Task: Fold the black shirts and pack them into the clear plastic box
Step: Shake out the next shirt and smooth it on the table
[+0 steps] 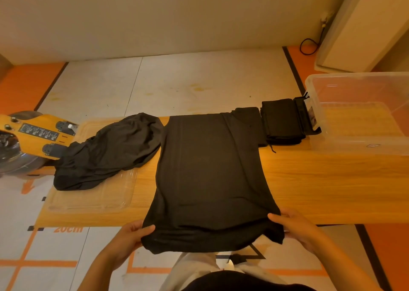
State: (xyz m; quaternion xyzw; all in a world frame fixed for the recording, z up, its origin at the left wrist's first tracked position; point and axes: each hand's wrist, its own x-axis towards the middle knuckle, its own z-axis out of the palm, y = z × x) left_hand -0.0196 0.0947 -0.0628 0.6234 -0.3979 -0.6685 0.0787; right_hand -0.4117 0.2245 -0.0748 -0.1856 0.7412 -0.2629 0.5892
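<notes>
Hiding fingers beneath its hem, the flat black fabric shirt (210, 169) was pinched by left hand (129, 236) and right hand (297, 227).

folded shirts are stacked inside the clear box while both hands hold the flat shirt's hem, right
Not inside: the head view shows the folded shirts stacked on the table beside the box. The left hand and right hand do hold the hem of the flat shirt.
</notes>
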